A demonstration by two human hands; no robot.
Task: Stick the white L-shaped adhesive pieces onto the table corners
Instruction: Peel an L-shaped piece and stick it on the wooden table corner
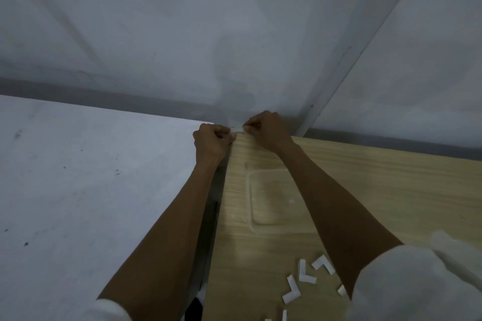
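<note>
A white L-shaped adhesive piece (238, 130) sits at the far left corner of the light wooden table (365, 172). My left hand (212, 142) and my right hand (266, 130) both pinch it with curled fingers, one from each side of the corner. Most of the piece is hidden by my fingers. Several more white L-shaped pieces (303, 279) lie loose on the near part of the table, beside my right forearm.
A clear plastic tray (273, 198) lies on the wooden table between my forearms. A white table (91, 177) stands to the left, with a narrow dark gap (211, 216) between the two. White walls close off the back and right.
</note>
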